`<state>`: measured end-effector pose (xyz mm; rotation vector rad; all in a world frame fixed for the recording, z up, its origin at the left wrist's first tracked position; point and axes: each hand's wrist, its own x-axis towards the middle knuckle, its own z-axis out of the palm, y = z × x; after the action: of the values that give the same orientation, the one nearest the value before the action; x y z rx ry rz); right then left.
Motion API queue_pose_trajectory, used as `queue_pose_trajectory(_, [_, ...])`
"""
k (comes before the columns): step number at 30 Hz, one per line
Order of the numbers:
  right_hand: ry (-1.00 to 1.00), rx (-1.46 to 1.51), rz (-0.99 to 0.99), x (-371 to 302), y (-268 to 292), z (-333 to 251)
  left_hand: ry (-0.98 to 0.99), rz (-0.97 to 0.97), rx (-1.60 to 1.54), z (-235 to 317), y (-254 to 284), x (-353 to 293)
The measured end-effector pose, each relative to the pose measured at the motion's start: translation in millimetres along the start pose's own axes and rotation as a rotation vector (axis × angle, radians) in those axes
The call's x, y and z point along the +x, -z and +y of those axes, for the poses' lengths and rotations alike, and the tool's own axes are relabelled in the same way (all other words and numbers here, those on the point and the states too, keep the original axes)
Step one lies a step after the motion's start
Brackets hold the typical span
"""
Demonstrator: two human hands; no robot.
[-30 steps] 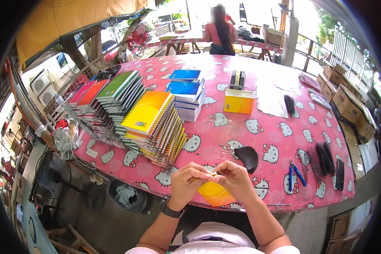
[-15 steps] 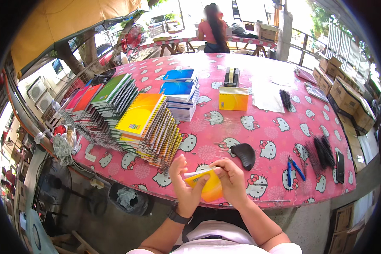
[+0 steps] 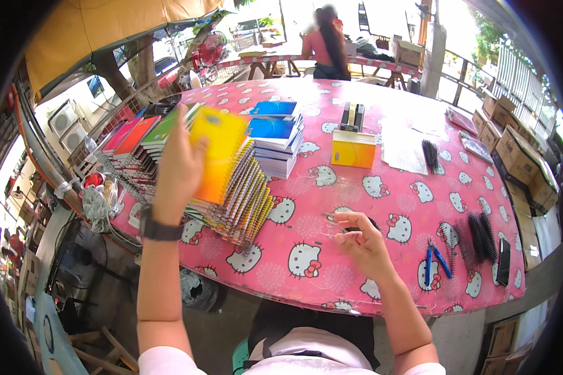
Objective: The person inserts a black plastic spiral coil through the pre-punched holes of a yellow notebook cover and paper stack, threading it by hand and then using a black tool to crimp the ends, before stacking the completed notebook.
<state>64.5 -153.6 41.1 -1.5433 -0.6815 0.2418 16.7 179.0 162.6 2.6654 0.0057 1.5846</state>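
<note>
My left hand (image 3: 180, 172) reaches to the stacks at the left, its thumb over the cover of a yellow-orange spiral notebook (image 3: 222, 140). That notebook is at the top of a stack of spiral notebooks (image 3: 234, 206); it is blurred, and whether it rests fully on the stack I cannot tell. My right hand (image 3: 363, 244) hovers above the near middle of the table, fingers half curled, thumb and forefinger apart, nothing clearly between them. Behind it, a black curved object (image 3: 374, 223) is mostly hidden.
Blue notebooks (image 3: 275, 140), green and red ones stand near the yellow stack. A small yellow notepad stack (image 3: 353, 153) sits before a tape dispenser (image 3: 352, 117). Blue-handled pliers (image 3: 436, 262) and black coils (image 3: 480, 237) lie right on the pink table (image 3: 331, 281). A person (image 3: 328, 47) is beyond.
My hands have parted. The left moved up and left to the notebook stack; the right stayed near the table's middle. The small yellow-orange booklet no longer shows between them. The view shifted slightly.
</note>
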Motion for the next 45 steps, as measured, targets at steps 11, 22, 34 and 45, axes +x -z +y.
queue_pose_trajectory(11, [-0.128, -0.048, 0.22, 46.8, 100.4, 86.4, -0.006, -0.554, -0.031, 75.6, 27.7, 2.4])
queue_pose_trajectory(22, [-0.078, -0.199, 0.356, 48.6, 94.3, 126.2, -0.059, -0.182, -0.608, 184.2, -99.9, -26.1])
queue_pose_trajectory(34, [0.011, -0.43, 0.325, 48.0, 92.9, 122.9, -0.135, -0.466, -0.458, 171.5, -379.1, 17.1])
queue_pose_trajectory(45, [-0.036, -0.279, 0.352, 50.8, 98.3, 126.7, 0.07, -0.307, -0.73, 167.4, -283.5, 25.6])
